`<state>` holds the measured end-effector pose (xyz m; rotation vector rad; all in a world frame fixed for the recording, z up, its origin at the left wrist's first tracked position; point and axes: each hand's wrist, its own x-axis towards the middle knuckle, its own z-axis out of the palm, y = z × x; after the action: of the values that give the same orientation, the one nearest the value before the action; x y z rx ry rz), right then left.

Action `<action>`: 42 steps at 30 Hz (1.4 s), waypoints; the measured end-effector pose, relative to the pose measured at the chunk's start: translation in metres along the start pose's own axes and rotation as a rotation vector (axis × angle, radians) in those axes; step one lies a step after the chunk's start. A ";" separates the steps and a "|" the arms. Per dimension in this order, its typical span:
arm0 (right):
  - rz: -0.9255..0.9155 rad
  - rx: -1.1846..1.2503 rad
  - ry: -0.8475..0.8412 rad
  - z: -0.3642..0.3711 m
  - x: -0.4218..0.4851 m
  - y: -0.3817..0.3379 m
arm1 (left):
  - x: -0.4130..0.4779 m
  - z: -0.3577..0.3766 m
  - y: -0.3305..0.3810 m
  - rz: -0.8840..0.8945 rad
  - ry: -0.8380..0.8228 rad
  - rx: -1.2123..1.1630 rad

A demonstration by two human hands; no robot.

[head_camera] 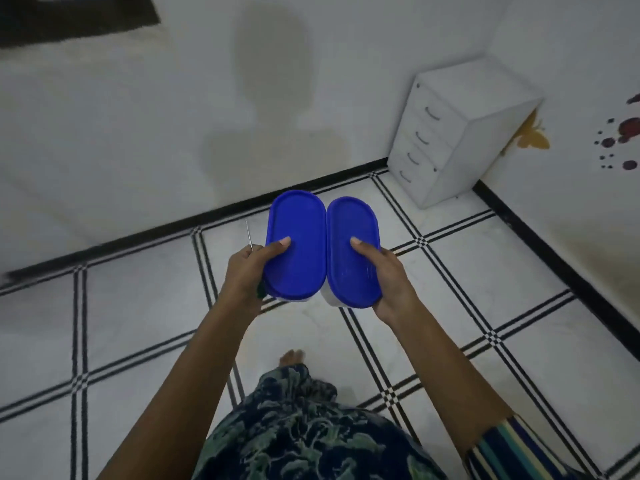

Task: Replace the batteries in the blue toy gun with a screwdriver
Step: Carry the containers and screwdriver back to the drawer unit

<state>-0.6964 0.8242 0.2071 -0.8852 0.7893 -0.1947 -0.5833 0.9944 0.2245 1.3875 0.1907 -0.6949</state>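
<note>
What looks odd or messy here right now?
Only the right-hand wall: a yellow stain beside the white drawer unit and dark red spatter further right. The left container and right container, both held, look closed, with nothing spilled.

No text, label, brand or number can be read anywhere. Faint marks near the 5 o'clock edge of the blue container lid (pixel 349 220), the one at 3 o'clock of its twin, are too blurred to make out
</note>
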 end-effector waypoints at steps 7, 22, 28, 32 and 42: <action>-0.041 0.050 0.123 0.036 0.157 -0.121 | 0.189 0.095 0.115 -0.051 -0.167 0.080; -0.063 0.139 0.302 -0.006 0.501 -0.347 | 0.542 0.351 0.239 -0.136 -0.313 0.222; -0.072 0.208 0.410 -0.037 0.611 -0.400 | 0.649 0.448 0.249 -0.140 -0.346 0.239; -0.047 0.237 0.524 -0.063 0.681 -0.428 | 0.728 0.504 0.235 -0.148 -0.380 0.333; -0.104 0.204 0.698 -0.158 0.823 -0.431 | 0.878 0.608 0.155 -0.196 -0.478 0.441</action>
<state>-0.1550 0.0731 0.0312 -0.6600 1.3420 -0.6880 0.0311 0.1292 0.0261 1.5834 -0.2222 -1.2653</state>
